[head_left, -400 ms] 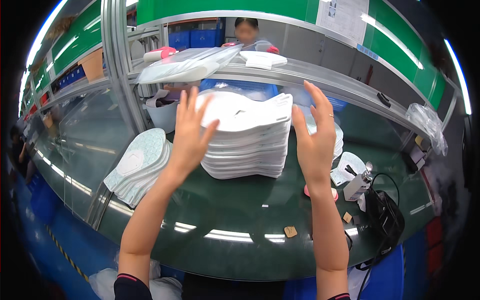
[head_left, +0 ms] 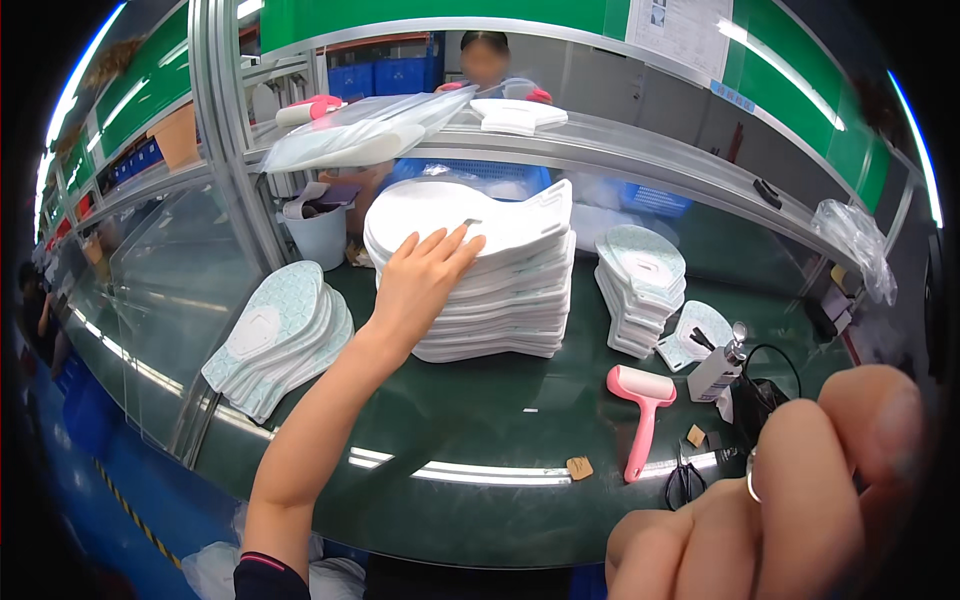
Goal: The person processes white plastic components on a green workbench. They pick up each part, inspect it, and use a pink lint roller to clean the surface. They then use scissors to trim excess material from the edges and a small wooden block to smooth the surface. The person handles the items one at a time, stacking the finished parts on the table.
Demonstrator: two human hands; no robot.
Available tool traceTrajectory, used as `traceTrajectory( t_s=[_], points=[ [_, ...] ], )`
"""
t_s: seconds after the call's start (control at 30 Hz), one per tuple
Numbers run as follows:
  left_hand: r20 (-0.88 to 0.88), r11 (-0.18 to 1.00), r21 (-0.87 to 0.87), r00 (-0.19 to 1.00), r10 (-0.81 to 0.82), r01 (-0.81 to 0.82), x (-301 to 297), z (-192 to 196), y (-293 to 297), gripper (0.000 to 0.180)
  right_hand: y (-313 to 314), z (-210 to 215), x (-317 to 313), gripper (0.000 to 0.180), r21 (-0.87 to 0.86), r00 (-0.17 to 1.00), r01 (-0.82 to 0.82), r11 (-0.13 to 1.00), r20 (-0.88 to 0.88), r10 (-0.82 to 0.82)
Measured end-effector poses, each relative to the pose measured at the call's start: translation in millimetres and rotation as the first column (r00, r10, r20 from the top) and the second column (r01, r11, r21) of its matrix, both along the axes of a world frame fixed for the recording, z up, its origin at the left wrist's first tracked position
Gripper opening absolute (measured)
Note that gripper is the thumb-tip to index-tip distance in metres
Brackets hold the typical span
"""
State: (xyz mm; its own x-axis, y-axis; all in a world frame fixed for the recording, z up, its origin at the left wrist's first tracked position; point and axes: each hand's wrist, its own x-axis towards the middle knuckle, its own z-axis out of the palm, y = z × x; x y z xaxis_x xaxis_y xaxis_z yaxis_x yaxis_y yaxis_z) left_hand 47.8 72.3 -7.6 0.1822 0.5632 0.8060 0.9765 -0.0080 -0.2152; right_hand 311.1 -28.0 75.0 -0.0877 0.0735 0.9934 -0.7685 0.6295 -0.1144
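A tall stack of white, fish-shaped padded pieces (head_left: 500,290) stands on the dark green table. My left hand (head_left: 425,285) lies with its fingers extended on the front edge of the top piece, near a small slot. Close to the camera at the lower right is my right hand (head_left: 740,500), large in view, with bent fingers and a ring. Its palm side is hidden, so anything inside it cannot be made out. A pink-handled lint roller (head_left: 645,410) lies on the table beyond the right hand, near black scissors (head_left: 685,480).
Smaller stacks of pale green patterned pieces stand left (head_left: 280,325) and right (head_left: 640,280). A pump bottle (head_left: 717,370) is at the right. Behind are a white bucket (head_left: 318,230) and a metal-framed shelf (head_left: 600,155) with plastic-wrapped items. Another person (head_left: 485,65) is beyond it.
My right hand has left the stack's right side and come close to the camera at lower right, uncovering the lint roller and right stack. My left hand has come down onto the top piece.
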Motion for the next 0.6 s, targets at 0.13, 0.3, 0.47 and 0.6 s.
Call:
traceTrajectory(
  t_s=[0.13,0.3,0.47,0.6],
  points=[
    [0.040,0.997,-0.017,0.996,0.079,-0.078,-1.9,-1.5,0.1,0.024,-4.5,-28.6,11.9,0.031,0.109,0.986,0.019,0.994,-0.167,0.000],
    [0.069,0.998,0.001,0.996,0.056,-0.056,1.2,-0.6,2.0,0.025,-13.6,-43.4,23.5,0.029,0.190,0.957,0.098,0.977,-0.288,-0.040],
    [0.019,0.998,0.030,0.998,0.054,-0.055,-1.3,-2.6,-5.6,0.033,-21.4,-57.9,27.0,0.028,0.240,0.929,0.118,0.963,-0.369,-0.022],
    [0.033,0.999,0.030,0.999,0.009,-0.010,10.3,5.7,-24.1,0.037,-27.8,-64.1,30.8,0.026,0.289,0.906,0.130,0.949,-0.422,0.005]
  ],
)
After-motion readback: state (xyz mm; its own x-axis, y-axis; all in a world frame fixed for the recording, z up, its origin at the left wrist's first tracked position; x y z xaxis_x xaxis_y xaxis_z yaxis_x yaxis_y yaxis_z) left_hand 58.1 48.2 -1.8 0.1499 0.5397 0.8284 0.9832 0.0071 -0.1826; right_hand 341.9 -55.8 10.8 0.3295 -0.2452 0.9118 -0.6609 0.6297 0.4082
